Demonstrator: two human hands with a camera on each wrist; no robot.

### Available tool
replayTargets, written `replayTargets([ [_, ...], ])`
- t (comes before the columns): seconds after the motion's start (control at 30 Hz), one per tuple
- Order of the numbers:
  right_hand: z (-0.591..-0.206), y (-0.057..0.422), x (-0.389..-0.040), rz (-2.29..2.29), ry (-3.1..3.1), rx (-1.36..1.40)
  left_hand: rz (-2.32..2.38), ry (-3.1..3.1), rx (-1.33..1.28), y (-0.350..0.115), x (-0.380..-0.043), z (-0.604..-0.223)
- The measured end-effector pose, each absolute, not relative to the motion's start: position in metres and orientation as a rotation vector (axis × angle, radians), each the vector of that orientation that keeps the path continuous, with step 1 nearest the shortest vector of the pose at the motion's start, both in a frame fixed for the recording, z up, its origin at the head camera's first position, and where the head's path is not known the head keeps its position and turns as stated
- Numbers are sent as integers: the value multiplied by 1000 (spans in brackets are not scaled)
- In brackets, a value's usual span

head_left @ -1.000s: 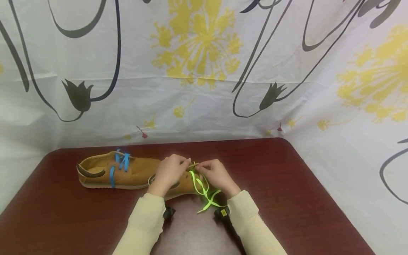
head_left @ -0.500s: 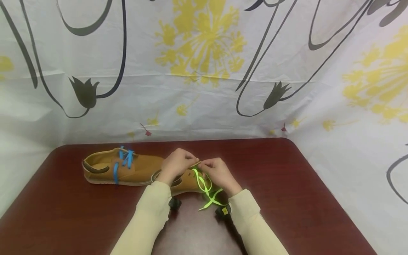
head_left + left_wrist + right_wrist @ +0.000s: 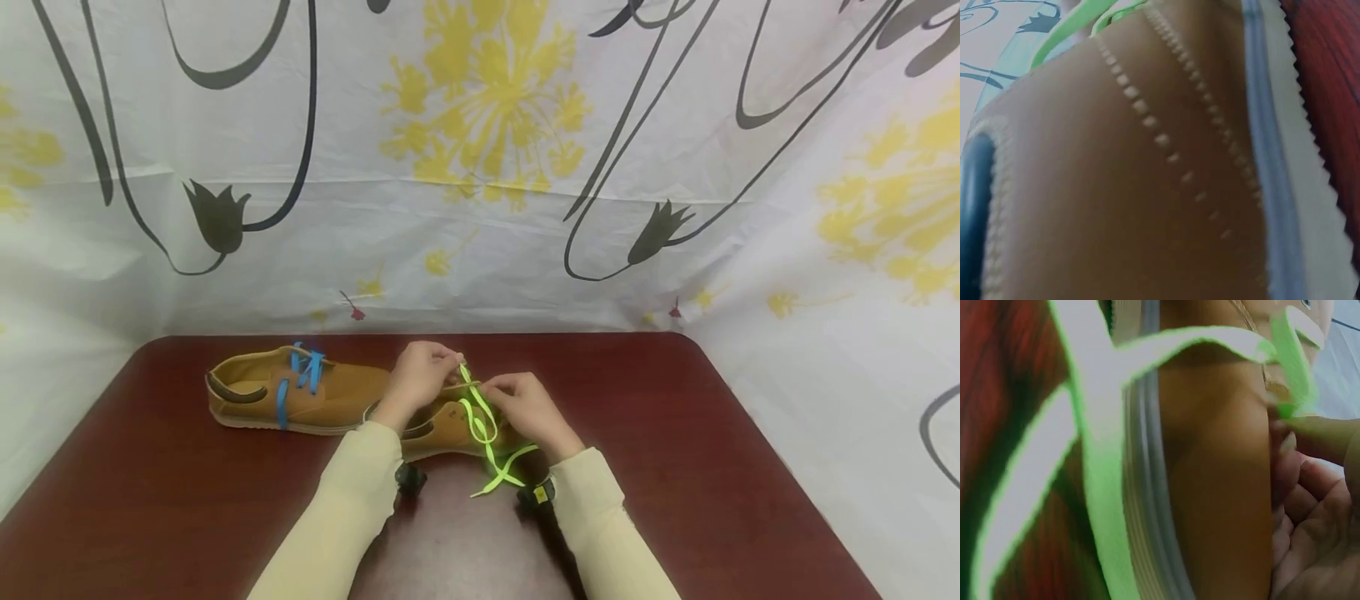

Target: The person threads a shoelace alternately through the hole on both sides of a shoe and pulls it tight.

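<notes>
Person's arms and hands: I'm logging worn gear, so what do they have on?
Long pale cream sleeves; the left hand and right hand are bare. A small black device sits by each cuff; the right device has a yellow patch.

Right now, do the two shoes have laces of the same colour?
No, the farther shoe has a blue lace, while the nearer shoe has a bright green lace.

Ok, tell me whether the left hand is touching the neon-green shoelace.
Touching: in the head view, the left hand pinches the neon-green shoelace, which runs straight up into its grip.
</notes>
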State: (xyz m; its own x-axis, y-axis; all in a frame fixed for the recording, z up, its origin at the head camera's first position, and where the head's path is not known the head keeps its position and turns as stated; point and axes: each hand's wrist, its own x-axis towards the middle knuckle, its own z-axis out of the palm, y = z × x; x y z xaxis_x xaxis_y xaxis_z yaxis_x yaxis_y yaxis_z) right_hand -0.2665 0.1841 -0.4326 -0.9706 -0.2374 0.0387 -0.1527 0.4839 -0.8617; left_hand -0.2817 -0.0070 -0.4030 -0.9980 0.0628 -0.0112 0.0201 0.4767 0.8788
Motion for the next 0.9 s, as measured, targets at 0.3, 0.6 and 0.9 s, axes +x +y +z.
replayTargets([
  [0.3,-437,185,-269,-1539,2677,-411,1710,2566,104,-14,-287,-384],
  [0.6,-440,186,-269,-1502,2699,-432,1694,2541,220,-23,-297,-347],
  [0.9,-442,184,-271,-1576,2573,-405,1821,2553,239,-32,-310,-307],
])
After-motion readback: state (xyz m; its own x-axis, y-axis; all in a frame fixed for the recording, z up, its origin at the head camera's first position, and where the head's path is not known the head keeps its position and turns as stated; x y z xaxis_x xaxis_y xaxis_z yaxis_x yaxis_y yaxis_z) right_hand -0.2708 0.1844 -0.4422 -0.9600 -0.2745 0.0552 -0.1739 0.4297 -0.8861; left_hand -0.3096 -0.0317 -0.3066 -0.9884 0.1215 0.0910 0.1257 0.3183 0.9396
